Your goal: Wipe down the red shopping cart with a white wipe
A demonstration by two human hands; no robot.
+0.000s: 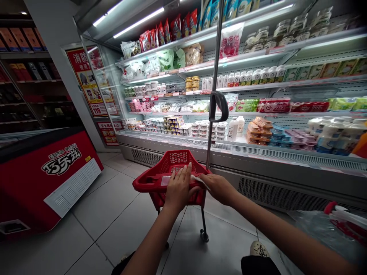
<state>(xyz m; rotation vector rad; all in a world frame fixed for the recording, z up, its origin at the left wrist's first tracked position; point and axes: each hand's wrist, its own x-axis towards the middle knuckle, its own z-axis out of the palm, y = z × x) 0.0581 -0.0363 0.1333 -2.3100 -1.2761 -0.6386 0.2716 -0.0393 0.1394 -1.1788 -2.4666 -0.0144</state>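
Note:
In the head view a small red shopping cart point(143, 184) stands in front of me, its basket open at the top. Stretched fingers of my left hand point(180, 187) lie flat across the cart's handle, with the thumb out to the right. At the handle's right end, my right hand point(219, 187) is closed on a thin white strip like a tissue or wipe point(202, 181). That strip runs from the right hand's fingers towards the left hand, and its far end is partly hidden by the left hand.
Beyond the cart stretches an open-fronted fridge point(172, 135) stocked with yogurts, bottles and bags. A glass door's dark handle point(219, 107) juts out above the cart. On the left stands a red chest freezer point(51, 179). Clear plastic point(318, 233) shows at lower right.

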